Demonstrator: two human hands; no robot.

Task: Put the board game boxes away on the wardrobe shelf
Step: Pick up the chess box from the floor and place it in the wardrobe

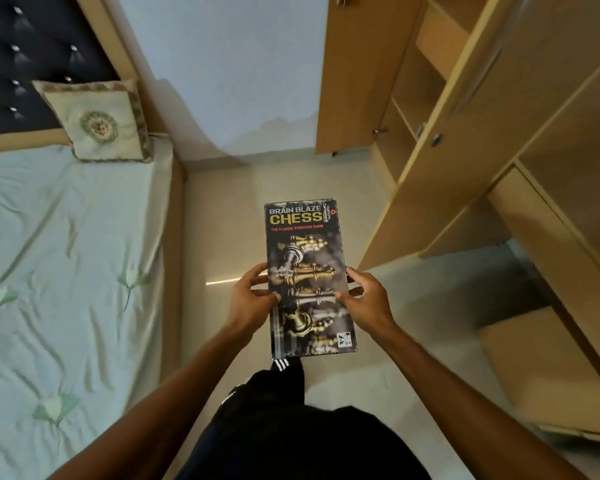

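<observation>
A dark chess box [305, 244] with gold lettering and chess pieces printed on it lies flat in front of me, held over the floor. My left hand [252, 297] grips its left edge and my right hand [368, 299] grips its right edge, thumbs on top. The wooden wardrobe [430, 109] stands to the right with a door open, showing bare shelves [416, 88] inside. No other game box is visible.
A bed [66, 271] with a pale green sheet and a cushion [97, 123] fills the left side. A tiled floor strip [219, 220] runs between bed and wardrobe. An open wardrobe door [499, 140] juts out on the right, with a low wooden drawer front [541, 368] below.
</observation>
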